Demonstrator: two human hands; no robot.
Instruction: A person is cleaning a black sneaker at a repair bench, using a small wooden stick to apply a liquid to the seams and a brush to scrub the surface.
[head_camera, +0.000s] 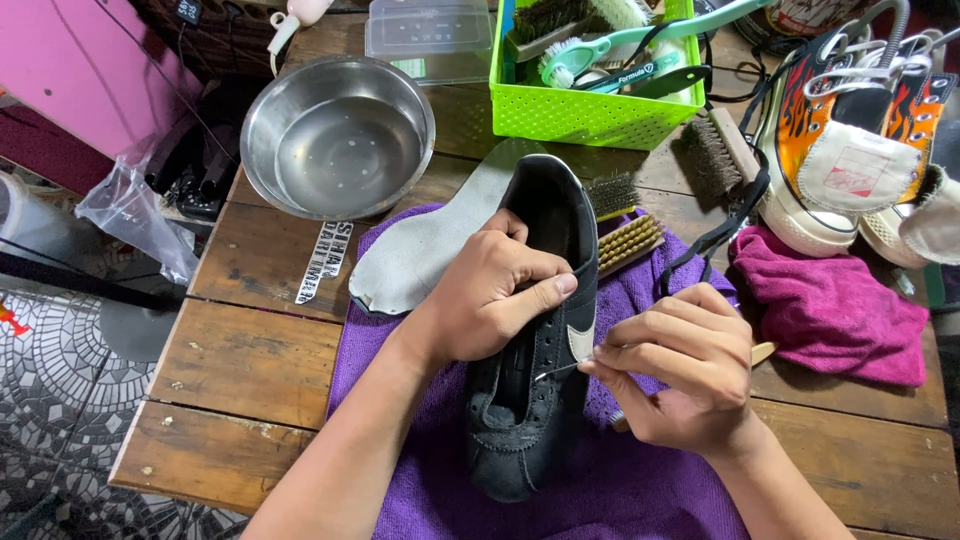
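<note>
- The black shoe (535, 330) lies on a purple cloth (620, 470) in the middle of the wooden surface (250, 365), long axis running near to far, toe at the far end and heel opening nearest the person.
- Left hand (490, 290) comes in from the near left and is clamped over the shoe's middle, fingers curled tight, thumb pressed along the right edge. So that hand is holding the shoe down.
- Right hand (675, 365) sits just right of the shoe, fingertips pinched narrow on a thin pale strand, looks like a lace end (565, 368), that leads left into the eyelet area. Both hands are right on it, the left more on top.
- The shoe itself: dark, a bit scuffed and dusty at the heel, with a pale patch on the right side and perforated trim by the lacing.
- A grey insole (420, 250) lies on the cloth just left of the toe; two bristle brushes (620, 225) sit just right of it.
- Farther off: a steel bowl (338, 135) far left, a green basket (590, 100) with brushes far centre, a pink cloth (830, 305) and flame-print sneakers (850, 130) on the right.
</note>
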